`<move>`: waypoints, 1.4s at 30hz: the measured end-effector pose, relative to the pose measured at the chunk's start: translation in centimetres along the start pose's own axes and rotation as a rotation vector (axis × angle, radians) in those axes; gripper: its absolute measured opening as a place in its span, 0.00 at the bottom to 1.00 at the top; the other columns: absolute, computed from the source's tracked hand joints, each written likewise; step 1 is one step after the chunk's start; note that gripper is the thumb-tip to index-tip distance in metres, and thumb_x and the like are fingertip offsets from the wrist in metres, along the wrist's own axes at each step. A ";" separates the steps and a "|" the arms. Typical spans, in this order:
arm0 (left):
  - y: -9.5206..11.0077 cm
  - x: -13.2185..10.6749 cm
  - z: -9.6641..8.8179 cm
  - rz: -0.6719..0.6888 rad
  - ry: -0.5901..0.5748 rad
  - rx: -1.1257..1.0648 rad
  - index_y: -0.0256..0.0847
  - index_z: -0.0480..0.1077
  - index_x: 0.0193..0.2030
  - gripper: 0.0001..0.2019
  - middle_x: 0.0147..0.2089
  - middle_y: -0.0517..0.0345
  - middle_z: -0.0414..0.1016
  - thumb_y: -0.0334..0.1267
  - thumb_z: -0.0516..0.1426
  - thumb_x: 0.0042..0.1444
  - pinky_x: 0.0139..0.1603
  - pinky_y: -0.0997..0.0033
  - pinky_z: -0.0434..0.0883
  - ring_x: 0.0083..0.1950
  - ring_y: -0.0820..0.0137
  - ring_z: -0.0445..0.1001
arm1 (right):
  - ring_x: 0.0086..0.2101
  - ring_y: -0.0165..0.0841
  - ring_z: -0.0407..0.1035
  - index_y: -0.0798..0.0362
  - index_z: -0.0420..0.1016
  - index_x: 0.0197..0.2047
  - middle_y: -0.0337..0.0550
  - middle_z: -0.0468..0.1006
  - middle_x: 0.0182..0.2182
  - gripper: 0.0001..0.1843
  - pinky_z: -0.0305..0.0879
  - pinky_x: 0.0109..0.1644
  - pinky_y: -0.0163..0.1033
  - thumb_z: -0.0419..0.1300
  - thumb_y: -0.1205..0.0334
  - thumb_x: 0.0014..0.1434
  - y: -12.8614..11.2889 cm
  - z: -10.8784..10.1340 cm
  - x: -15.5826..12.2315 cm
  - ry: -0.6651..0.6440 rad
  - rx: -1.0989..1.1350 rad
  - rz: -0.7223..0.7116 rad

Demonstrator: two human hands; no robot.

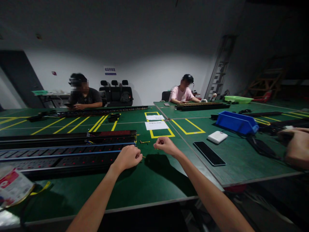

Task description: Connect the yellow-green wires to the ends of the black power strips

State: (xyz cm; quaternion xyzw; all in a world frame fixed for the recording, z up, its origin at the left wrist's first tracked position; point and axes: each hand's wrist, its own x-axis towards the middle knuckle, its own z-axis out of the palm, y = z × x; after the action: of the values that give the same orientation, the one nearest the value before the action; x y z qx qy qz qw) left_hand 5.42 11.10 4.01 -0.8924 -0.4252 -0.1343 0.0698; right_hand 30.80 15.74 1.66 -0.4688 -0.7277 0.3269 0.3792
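My left hand (129, 158) is closed at the right end of several long black strips (91, 158) with rows of red dots. A thin yellowish tip pokes out past its fingers; what it belongs to is hidden. My right hand (165, 145) hovers over the green table (169, 183) in a pinch, apart from the left. Something tiny and yellowish shows at its fingertips, too small to name. Between and just beyond my hands lies a short yellow wire piece (145, 141). Coloured wires (89, 141) stick out among the strips.
A phone (209, 153), a white box (217, 137) and a blue bin (236, 122) stand to the right. White papers (156, 125) lie ahead. A labelled tub (14, 187) sits at near left. Two people sit across the table; another person's hand (298, 146) is at far right.
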 end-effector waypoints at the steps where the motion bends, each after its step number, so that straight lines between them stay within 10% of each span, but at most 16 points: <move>1: 0.0 0.0 0.0 0.000 0.001 0.000 0.40 0.70 0.24 0.15 0.28 0.55 0.75 0.38 0.54 0.62 0.36 0.68 0.63 0.34 0.66 0.71 | 0.22 0.26 0.59 0.54 0.71 0.25 0.37 0.71 0.21 0.13 0.50 0.25 0.32 0.64 0.54 0.52 0.0 0.1 0.0 0.021 -0.014 -0.002; 22: -0.2 0.1 -1.5 -0.168 0.101 -0.185 0.40 0.70 0.25 0.32 0.28 0.55 0.73 0.51 0.38 0.73 0.34 0.69 0.58 0.32 0.68 0.70 | 0.24 0.27 0.63 0.54 0.81 0.34 0.36 0.75 0.23 0.09 0.49 0.27 0.32 0.64 0.57 0.56 -0.1 0.4 -0.7 -0.034 -0.288 -0.059; 33: -0.8 0.0 -1.1 -0.389 0.261 -0.106 0.39 0.71 0.25 0.32 0.30 0.50 0.76 0.52 0.38 0.71 0.32 0.70 0.57 0.32 0.66 0.73 | 0.30 0.33 0.71 0.50 0.79 0.42 0.40 0.80 0.29 0.18 0.54 0.31 0.34 0.51 0.51 0.68 -1.4 -0.1 -0.8 0.333 -0.514 0.122; 42: -0.5 0.5 -0.7 -0.392 0.115 0.014 0.39 0.77 0.26 0.31 0.32 0.49 0.80 0.49 0.42 0.71 0.33 0.71 0.62 0.34 0.65 0.77 | 0.41 0.39 0.77 0.47 0.82 0.46 0.48 0.83 0.43 0.16 0.65 0.42 0.37 0.53 0.59 0.67 -1.8 0.0 -1.4 0.090 -0.895 0.251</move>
State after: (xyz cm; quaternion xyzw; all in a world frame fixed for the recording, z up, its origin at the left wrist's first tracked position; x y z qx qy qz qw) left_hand 5.23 11.59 4.80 -0.7828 -0.5872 -0.1930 0.0725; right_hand 30.37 13.78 2.82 -0.6844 -0.7177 0.0037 0.1284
